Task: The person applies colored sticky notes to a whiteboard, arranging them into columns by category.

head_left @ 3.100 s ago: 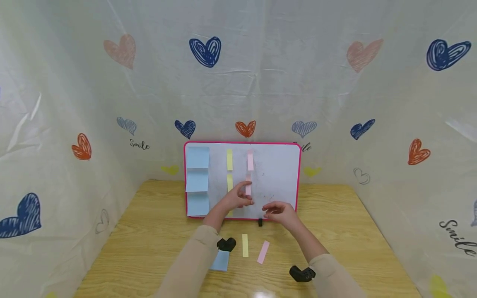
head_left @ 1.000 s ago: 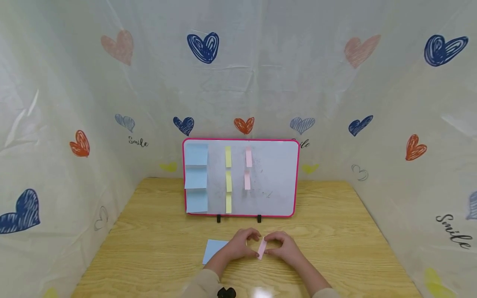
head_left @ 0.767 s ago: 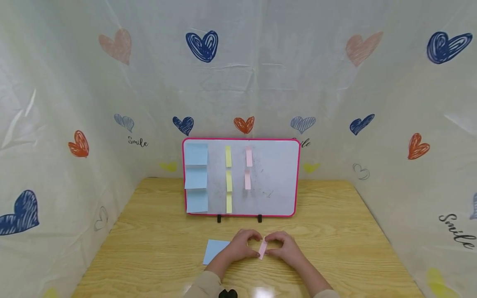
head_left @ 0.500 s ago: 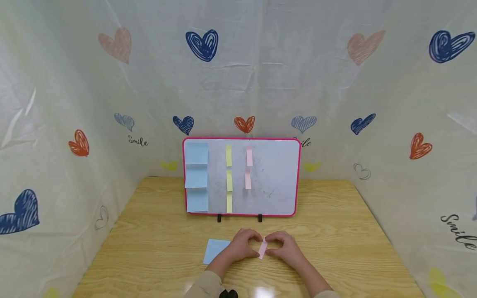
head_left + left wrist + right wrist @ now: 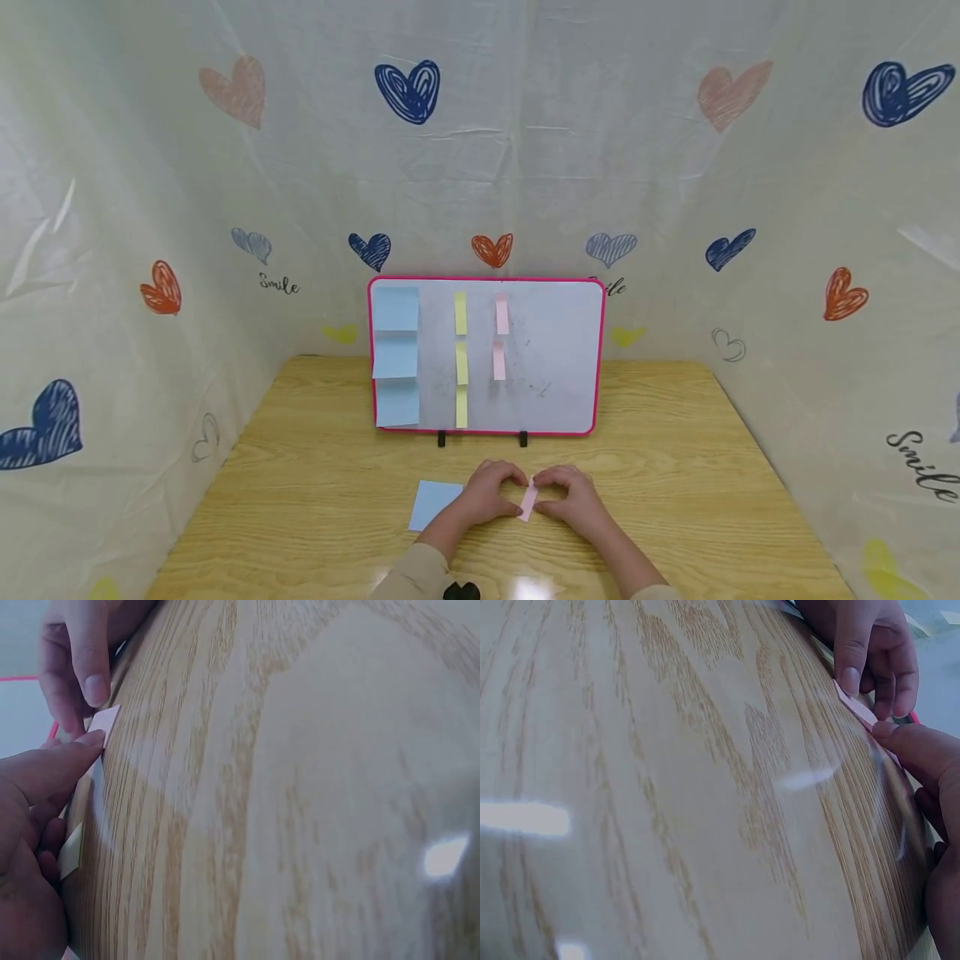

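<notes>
Both hands meet at a narrow pink sticky note pad (image 5: 528, 502) lying on the table in front of the whiteboard. My left hand (image 5: 486, 492) has its thumb at the pad's lower end, fingers curled toward its far end. From the other side, my right hand (image 5: 573, 500) pinches the pad; its thumb tip overlaps the pink paper in the right wrist view. Whether a single sheet is lifted cannot be made out. A yellow sticky note pad (image 5: 71, 851) lies under the left fingers, hidden in the head view. Beside the left wrist is a blue sticky note pad (image 5: 433, 502).
The pink-framed whiteboard (image 5: 558, 358) stands upright on black feet (image 5: 523, 439) at the back of the wooden table (image 5: 660, 467). It bears blue notes (image 5: 397, 357), yellow notes (image 5: 461, 362) and two pink notes (image 5: 502, 314) in columns. A heart-printed curtain (image 5: 570, 183) surrounds the table.
About three seconds ago my left hand was at the lower pink note on the board. Both hands have since come down to the pink pad. Over the last second they stay almost still.
</notes>
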`<state>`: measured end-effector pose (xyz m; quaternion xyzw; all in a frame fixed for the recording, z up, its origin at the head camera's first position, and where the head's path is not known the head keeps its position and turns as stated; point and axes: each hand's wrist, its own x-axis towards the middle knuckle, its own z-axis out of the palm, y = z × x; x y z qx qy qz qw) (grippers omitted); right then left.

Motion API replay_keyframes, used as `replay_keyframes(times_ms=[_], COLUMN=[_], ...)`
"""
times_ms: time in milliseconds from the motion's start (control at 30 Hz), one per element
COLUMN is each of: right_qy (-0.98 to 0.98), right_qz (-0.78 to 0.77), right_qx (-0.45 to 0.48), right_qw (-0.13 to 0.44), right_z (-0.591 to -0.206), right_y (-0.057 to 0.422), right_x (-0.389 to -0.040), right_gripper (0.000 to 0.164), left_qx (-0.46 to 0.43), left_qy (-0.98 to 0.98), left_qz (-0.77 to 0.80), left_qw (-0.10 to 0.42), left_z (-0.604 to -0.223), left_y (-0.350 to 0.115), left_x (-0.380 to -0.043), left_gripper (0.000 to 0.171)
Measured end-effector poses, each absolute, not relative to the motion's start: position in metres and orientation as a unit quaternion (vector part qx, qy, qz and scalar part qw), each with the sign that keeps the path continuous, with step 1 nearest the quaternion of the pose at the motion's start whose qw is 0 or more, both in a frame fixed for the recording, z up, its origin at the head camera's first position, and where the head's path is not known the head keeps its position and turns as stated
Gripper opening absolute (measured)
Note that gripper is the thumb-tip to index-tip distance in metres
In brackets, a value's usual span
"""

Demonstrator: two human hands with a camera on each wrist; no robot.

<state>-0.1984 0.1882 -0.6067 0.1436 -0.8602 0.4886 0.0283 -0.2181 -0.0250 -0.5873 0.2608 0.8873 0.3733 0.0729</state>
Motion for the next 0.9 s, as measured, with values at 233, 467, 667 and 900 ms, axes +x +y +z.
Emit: replay_keyframes(times_ms=[233, 467, 667, 900], right_qy=[-0.858, -0.857, -0.855, -0.853], right_qz=[0.489, 0.489, 0.497, 0.501], right_qx=[0.153, 0.154, 0.149, 0.145], right_qw=[0.030, 0.043, 0.032, 0.029], right_z=[-0.6083, -0.6080, -0.6075, -0.6080], right_y=[0.1882, 0.1868, 0.1865, 0.1865], right_x=[-0.1980, -0.1968, -0.1967, -0.1976], right_gripper=[0.028, 0.023, 0.019, 0.015], left_qx=[0.251, 0.233, 0.232, 0.231], left_qy=[0.891, 0.891, 0.892, 0.895], left_qz=[0.374, 0.384, 0.383, 0.378], left_qw=[0.060, 0.061, 0.061, 0.056], left_z=[-0.5874, -0.5856, -0.5869, -0.5859], left_y=[-0.0224, -0.0205, -0.0198, -0.0188], left_x=[-0.2161, -0.2126, -0.2131, -0.2126], left_gripper=[0.032, 0.030, 0.029, 0.028])
